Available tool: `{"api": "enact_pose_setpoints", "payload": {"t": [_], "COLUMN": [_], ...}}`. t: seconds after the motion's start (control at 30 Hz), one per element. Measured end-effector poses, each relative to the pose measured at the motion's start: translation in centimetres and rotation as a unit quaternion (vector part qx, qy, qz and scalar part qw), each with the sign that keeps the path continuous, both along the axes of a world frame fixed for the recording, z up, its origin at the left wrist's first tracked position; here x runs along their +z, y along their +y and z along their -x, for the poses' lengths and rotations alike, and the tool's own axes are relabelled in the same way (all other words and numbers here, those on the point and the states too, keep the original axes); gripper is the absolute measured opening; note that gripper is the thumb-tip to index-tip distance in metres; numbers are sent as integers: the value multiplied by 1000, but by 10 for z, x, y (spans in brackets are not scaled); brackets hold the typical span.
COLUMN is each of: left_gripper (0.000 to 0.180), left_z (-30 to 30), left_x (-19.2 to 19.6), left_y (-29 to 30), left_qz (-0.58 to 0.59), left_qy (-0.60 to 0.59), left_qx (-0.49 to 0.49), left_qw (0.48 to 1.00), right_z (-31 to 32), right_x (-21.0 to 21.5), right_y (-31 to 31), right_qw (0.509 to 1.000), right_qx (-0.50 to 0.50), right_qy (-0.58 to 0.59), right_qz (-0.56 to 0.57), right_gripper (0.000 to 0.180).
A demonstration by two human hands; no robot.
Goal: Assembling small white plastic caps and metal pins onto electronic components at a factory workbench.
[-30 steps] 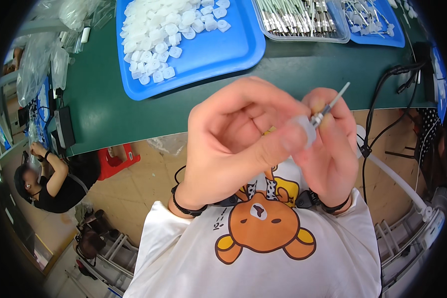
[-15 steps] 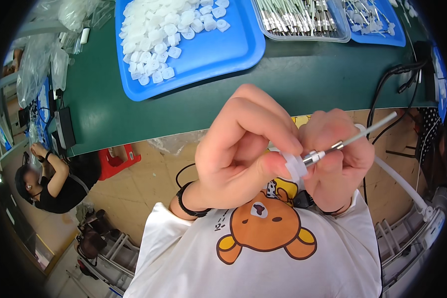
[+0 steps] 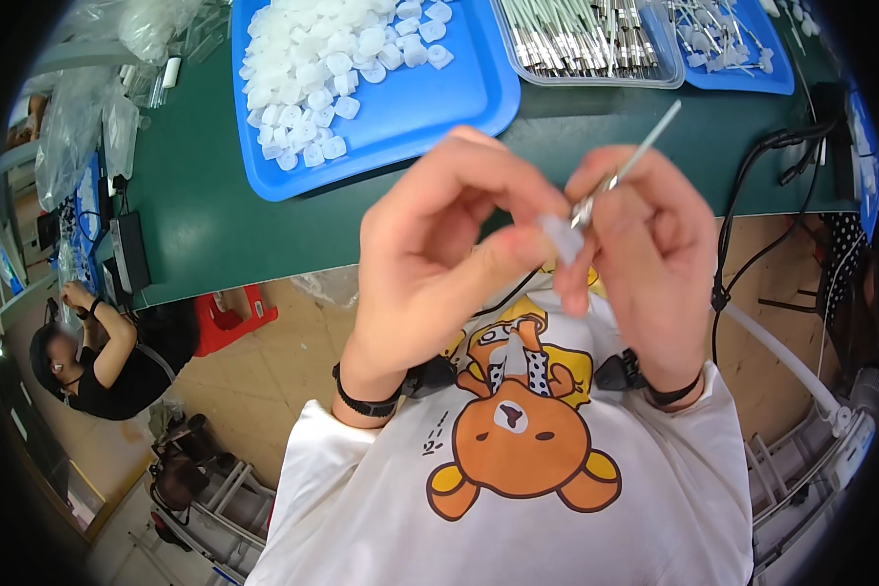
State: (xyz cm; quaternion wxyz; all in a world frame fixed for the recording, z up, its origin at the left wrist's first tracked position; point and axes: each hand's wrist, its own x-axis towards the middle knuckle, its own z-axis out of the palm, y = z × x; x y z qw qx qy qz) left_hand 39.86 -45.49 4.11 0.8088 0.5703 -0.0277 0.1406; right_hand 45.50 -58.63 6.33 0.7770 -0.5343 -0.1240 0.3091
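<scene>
Up close, both hands raised, left hand point(image 3: 430, 264) pinching a small white cap point(image 3: 563, 237), right hand point(image 3: 645, 254) gripping a thin metal-tipped rod point(image 3: 623, 171).

Packaging, far left of bench
Clear crumpled plastic bags point(image 3: 73, 127) piled at the green table's point(image 3: 225, 234) left edge; no labels, signs or screens discernible.

A thin white rod point(image 3: 627, 164) with a metal end section slants up to the right, its lower metal end entering a small translucent white plastic cap point(image 3: 563, 237). Both are held in the air between the fingertips, above the tabletop's point(image 3: 264, 244) near edge.
</scene>
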Motion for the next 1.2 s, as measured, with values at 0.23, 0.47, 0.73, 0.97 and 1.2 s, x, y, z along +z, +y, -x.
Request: {"api": "enact_pose_setpoints", "payload": {"t": [0.23, 0.47, 0.73, 0.97, 1.2], "left_gripper": [15, 18, 17, 18, 20], "left_z": [-21, -28, -29, -31, -30], "left_x": [-5, -16, -35, -25, -27], "left_y": [42, 62, 68, 62, 62], "left_qz": [-460, -612, -618, -609, -637], "left_qy": [106, 196, 165, 182, 182], "left_qx": [283, 342, 368, 358, 355], "left_qw": [835, 685, 675, 684, 659], "right_z": [-78, -81, -73, -70, -83], "right_x": [12, 14, 5, 16, 24], "right_y": [-19, -7, 43, 53, 61], "right_qw": [934, 732, 757, 706, 759], "right_qx": [-189, -200, 9, 6, 122], "right_qy": [-268, -507, -506, -520, -375], "right_qz": [138, 408, 414, 480, 517], "right_gripper": [33, 29, 20, 21, 22]}}
